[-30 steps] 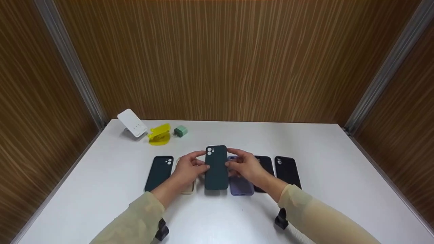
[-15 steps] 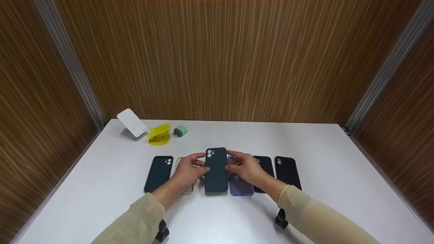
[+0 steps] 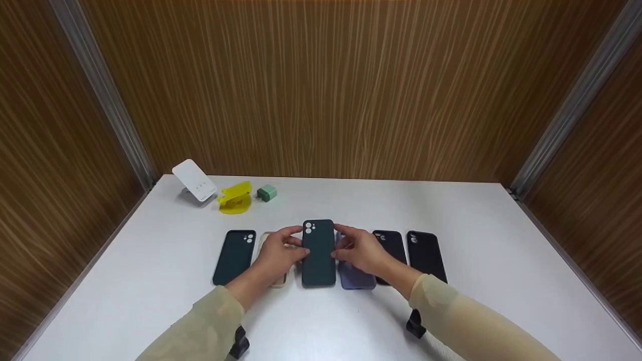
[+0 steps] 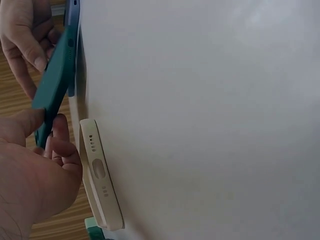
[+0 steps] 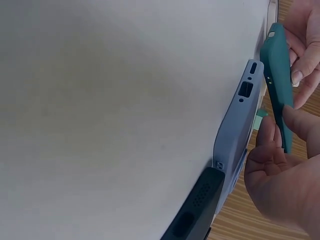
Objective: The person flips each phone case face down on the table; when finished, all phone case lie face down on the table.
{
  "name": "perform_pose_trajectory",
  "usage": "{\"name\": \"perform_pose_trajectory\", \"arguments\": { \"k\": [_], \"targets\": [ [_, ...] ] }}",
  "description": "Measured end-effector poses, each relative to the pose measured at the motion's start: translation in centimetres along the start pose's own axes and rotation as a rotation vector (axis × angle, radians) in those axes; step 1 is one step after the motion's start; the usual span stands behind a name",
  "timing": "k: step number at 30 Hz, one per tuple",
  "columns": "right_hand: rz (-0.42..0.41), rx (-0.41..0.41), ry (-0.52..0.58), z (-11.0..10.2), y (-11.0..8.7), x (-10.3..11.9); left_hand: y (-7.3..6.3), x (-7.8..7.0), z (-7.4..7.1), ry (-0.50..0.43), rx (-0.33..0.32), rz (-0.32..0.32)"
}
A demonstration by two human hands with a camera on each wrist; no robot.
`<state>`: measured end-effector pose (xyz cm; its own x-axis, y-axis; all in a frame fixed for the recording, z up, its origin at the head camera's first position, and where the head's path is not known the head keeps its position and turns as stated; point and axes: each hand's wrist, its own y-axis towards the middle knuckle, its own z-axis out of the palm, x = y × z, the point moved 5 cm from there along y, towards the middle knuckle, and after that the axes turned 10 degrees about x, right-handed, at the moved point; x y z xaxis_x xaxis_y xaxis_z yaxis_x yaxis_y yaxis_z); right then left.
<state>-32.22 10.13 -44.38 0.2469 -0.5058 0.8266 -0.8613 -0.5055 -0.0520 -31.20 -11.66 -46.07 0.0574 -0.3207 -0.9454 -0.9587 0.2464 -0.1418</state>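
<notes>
Dark-green, rounded-rectangular phone case (image 3: 318, 256) between our left hand (image 3: 275, 252) and right hand (image 3: 366, 249) | our fingers clamp its long edges | we hold it slightly lower in head view than a second ago

We see smooth, matt plastic on the held green phone case (image 3: 319, 260) and yellow stand (image 3: 236, 190), a faintly glossy white counter (image 3: 326, 326), wood-grain walls (image 3: 321, 100), dull metal corner strips (image 3: 103, 86), cloth sleeves (image 3: 205, 321).
</notes>
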Motion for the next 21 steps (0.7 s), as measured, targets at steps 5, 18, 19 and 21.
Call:
{"name": "perform_pose_trajectory", "arguments": {
  "k": [5, 18, 19, 21],
  "targets": [
    [0.011, 0.008, -0.014, 0.11, -0.05, 0.11, 0.08, 0.24, -0.07, 0.014, -0.001, 0.010],
    [0.028, 0.043, -0.013, 0.22, -0.09, -0.10, 0.01, 0.40, 0.18, 0.044, -0.016, 0.030],
    [0.029, 0.046, -0.018, 0.26, -0.05, -0.18, -0.03, 0.40, 0.21, 0.045, -0.017, 0.030],
    [0.024, 0.053, -0.021, 0.35, 0.05, -0.33, -0.06, 0.41, 0.27, 0.049, -0.018, 0.031]
  ]
}}
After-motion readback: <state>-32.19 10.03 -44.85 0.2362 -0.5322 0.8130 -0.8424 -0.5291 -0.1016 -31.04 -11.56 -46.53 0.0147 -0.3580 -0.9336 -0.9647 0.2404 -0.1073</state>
